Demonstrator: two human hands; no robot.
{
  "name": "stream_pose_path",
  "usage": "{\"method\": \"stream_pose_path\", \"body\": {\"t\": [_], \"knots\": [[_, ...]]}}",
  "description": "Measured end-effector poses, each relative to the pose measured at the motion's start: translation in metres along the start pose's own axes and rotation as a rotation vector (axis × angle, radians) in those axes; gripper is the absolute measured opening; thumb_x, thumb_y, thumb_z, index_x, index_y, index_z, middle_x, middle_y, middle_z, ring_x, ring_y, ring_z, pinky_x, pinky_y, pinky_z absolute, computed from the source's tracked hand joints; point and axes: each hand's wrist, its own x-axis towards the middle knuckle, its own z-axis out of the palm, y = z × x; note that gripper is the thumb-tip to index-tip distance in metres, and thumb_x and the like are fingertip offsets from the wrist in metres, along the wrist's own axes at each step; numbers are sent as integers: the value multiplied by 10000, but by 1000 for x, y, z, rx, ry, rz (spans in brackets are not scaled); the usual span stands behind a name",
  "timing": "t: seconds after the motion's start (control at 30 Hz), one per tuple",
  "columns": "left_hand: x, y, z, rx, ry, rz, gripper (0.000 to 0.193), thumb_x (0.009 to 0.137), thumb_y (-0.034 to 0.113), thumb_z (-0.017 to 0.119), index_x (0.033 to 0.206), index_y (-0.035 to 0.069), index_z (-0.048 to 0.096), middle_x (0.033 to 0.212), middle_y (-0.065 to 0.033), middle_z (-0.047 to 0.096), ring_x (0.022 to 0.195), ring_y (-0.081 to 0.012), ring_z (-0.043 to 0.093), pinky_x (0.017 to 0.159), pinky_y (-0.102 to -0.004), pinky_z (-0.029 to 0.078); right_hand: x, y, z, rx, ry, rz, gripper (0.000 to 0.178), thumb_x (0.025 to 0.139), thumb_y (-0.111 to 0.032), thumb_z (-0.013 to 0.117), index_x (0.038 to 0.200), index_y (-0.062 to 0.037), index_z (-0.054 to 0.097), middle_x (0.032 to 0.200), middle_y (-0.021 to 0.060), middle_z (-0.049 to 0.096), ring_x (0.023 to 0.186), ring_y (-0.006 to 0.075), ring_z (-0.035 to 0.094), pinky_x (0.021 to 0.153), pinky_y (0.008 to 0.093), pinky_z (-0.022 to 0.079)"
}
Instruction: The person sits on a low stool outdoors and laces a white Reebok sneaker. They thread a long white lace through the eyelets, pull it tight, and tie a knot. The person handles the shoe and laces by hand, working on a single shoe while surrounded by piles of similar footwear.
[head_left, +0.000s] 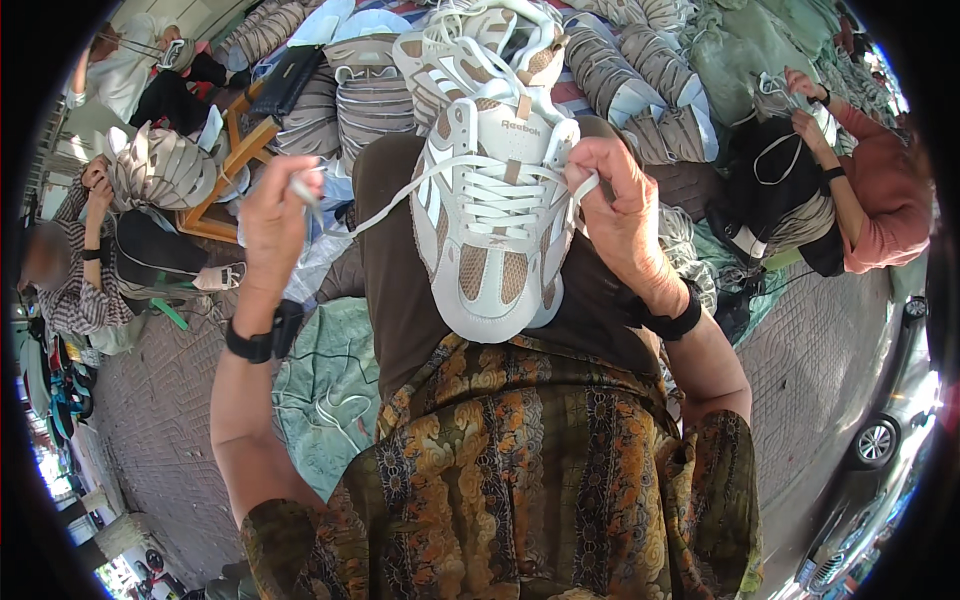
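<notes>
A white-and-tan sneaker (492, 290) rests on my lap, its toe pointing toward me. White shoelace (497, 200) criss-crosses its tongue in several rows. Off to the left, my left hand (275, 215) pinches one lace end, and that lace runs slackly back to the shoe's left eyelets. Close against the shoe's right side, my right hand (618, 200) is closed on the other end of the lace, with a short loop showing by the fingers. Another sneaker of the same kind (420, 70) lies just beyond, with loose laces on top.
Rows of tan shoe uppers (375, 110) are stacked beyond my knees, with more at the far right (640, 75). A wooden frame (235, 165) stands to the left. People handle shoe parts on both sides. Green plastic sheeting (320, 385) lies by my left arm; a car (880, 440) is at right.
</notes>
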Motion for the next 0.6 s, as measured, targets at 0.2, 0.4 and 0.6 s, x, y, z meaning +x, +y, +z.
{"method": "stream_pose_path", "body": {"t": [0.2, 0.4, 0.6], "knots": [[20, 75, 63, -195, -43, 164, 118, 938, 2, 616, 1051, 10, 647, 846, -74, 696, 786, -126, 681, 713, -258, 534, -6, -5, 1, -1, -13, 20, 125, 923, -10, 617, 1028, -66, 580, 890, 50, 671, 723, 124, 626, 600, 278, 496], [26, 86, 84, -155, -110, 113, 107, 928, -9, 611, 1029, 5, 641, 862, -93, 690, 761, -157, 675, 707, -277, 526, -2, -5, 5, -49, 19, -59, 130, 908, 27, 593, 1005, -52, 557, 868, 69, 648, 703, 192, 624, 629, 296, 497], [21, 82, 86, -183, -107, 153, 89, 908, -19, 612, 994, 5, 615, 857, -94, 691, 763, -203, 674, 695, -297, 523, -2, -3, 4, -70, -21, -107, 168, 872, 74, 550, 984, -50, 539, 821, 85, 611, 706, 253, 619, 655, 324, 500]]}}
